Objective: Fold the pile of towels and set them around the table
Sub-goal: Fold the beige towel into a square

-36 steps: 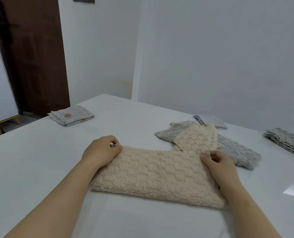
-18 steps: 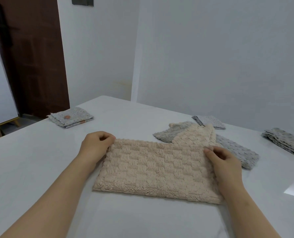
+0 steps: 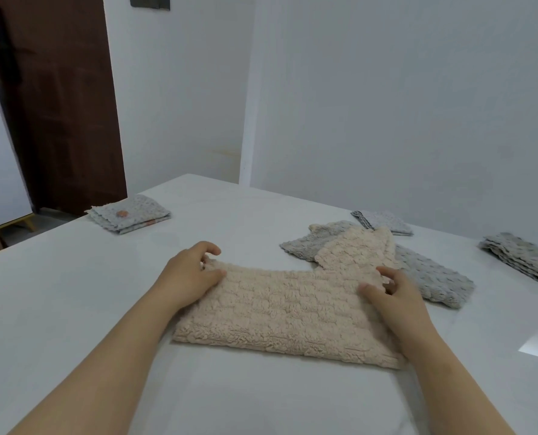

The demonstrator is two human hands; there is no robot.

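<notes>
Your left hand [image 3: 192,274] grips the beige towel [image 3: 286,312] at its far left corner; your right hand [image 3: 396,296] pinches the far right one. At one o'clock lies a loose pile [image 3: 355,255], at ten o'clock a folded grey towel [image 3: 129,215].

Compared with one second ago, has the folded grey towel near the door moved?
No. The folded grey towel keeps its place against the table edge and the brown door.

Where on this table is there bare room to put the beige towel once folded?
Bare: the wide left stretch of the table between the speckled folded towel and the left hand; also the near edge, this side of the beige towel. Crowded: the right side, with the loose pile, a small folded towel and a grey stack.
</notes>
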